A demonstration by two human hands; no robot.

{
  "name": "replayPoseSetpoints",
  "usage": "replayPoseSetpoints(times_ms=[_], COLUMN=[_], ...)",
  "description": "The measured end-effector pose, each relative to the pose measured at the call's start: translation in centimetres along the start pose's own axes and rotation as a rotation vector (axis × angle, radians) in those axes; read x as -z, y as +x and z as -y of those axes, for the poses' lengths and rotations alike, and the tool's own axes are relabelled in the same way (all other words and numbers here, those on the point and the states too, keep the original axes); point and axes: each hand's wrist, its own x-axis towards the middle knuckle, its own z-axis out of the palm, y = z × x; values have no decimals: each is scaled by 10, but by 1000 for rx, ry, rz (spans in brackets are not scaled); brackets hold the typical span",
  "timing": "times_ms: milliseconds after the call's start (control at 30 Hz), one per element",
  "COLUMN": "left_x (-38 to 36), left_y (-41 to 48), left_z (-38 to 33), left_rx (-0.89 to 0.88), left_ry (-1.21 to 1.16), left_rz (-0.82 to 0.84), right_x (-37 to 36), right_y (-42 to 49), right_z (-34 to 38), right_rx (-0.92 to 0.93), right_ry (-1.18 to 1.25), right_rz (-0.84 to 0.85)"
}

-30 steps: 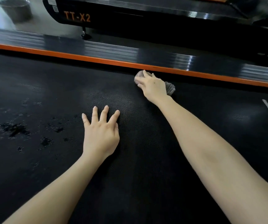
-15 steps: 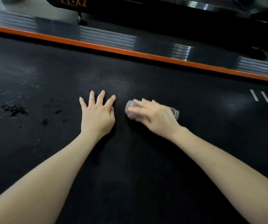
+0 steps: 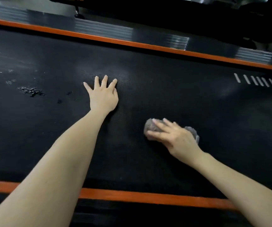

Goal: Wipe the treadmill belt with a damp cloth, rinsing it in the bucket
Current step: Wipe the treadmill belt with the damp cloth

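Observation:
The black treadmill belt (image 3: 181,95) fills the view. My left hand (image 3: 103,95) rests flat on it at the middle, fingers spread. Nearer to me and to the right, my right hand (image 3: 173,136) presses a crumpled grey cloth (image 3: 150,126) onto the belt with fairly straight fingers; the cloth shows past the fingertips and behind the wrist. Wet patches and specks (image 3: 31,90) lie on the belt to the left. The bucket is out of view.
An orange side rail (image 3: 132,43) with a ribbed grey foot strip runs along the far edge, and a second orange rail (image 3: 140,196) along the near edge. White stripe marks (image 3: 259,81) sit at the belt's right. Another black machine (image 3: 164,17) stands beyond.
My right hand has dragged the cloth from the far rail across the belt toward me, past my left hand. The left hand has stayed planted. The view has tilted down, showing the near rail.

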Motion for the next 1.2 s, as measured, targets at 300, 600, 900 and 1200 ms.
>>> replayPoseSetpoints(times_ms=[300, 600, 900, 1200], left_x=[9, 4, 4, 5], left_y=[-98, -134, -134, -136], left_z=[33, 45, 44, 44], left_rx=[-120, -110, -110, -107], left_ry=[37, 3, -4, 1], left_rz=[142, 62, 16, 13], right_x=[-9, -3, -31, 11], right_y=[12, -26, 17, -9], right_z=[10, 17, 82, 96], right_rx=[-334, -40, -137, -79], right_ry=[45, 47, 267, 375], right_rz=[-100, 6, -164, 175])
